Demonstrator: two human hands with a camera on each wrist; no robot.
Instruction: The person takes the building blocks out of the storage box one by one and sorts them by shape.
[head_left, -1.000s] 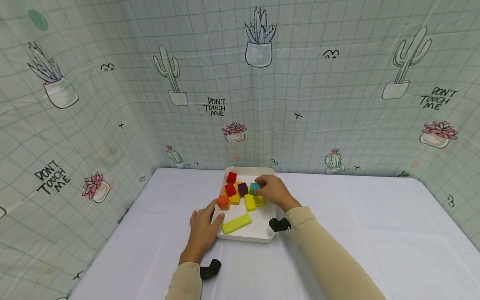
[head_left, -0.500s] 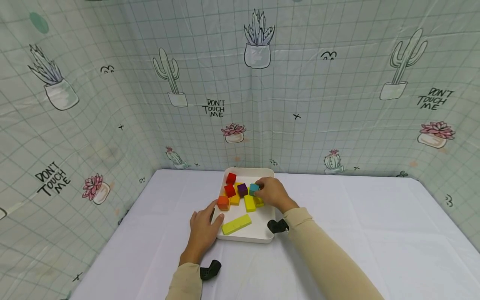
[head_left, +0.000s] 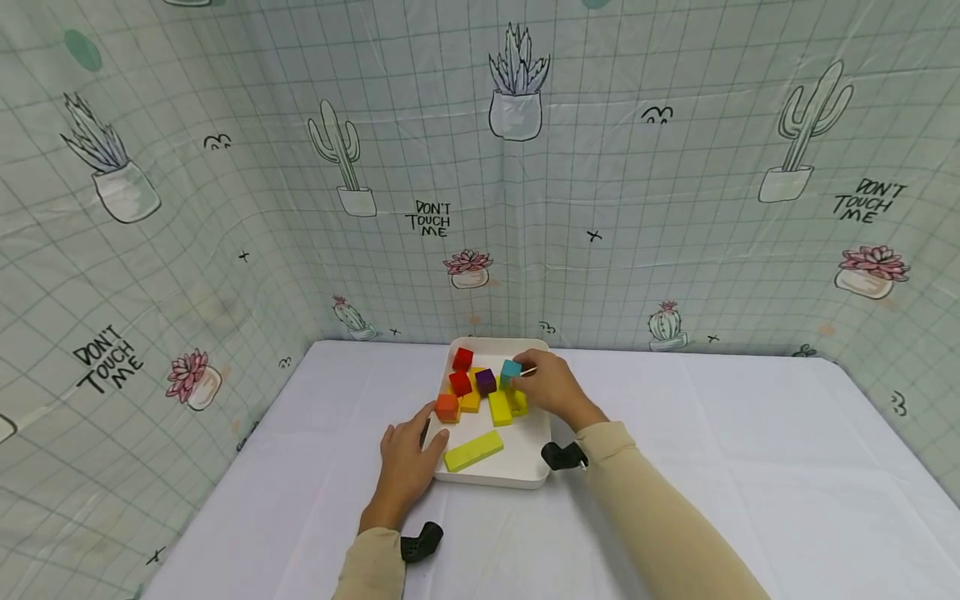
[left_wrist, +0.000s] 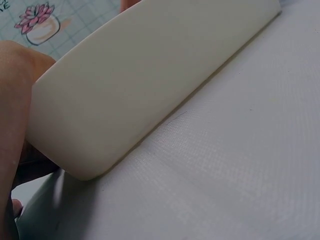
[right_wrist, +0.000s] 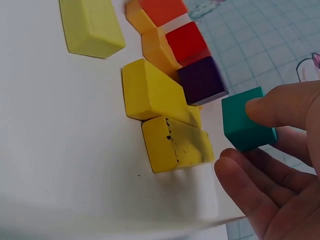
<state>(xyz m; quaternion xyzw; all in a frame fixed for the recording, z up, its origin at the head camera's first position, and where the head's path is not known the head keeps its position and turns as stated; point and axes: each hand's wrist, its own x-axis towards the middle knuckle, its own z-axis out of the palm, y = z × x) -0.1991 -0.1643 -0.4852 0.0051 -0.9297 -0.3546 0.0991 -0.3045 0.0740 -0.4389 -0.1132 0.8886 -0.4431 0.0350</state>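
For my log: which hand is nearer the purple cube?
Right. The right hand pinches a teal cube just right of the purple cube; the left hand is farther off to its left.

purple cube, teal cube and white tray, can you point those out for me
purple cube [right_wrist: 201, 81]: right wrist view, on the middle of its front face
teal cube [right_wrist: 239, 125]: right wrist view, on its face turned to the camera
white tray [head_left: 522, 454]: head view, on its bare floor near the front

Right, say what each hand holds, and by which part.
The right hand pinches the teal cube by its sides. The left hand touches the tray on its left; whether it grips cannot be told.
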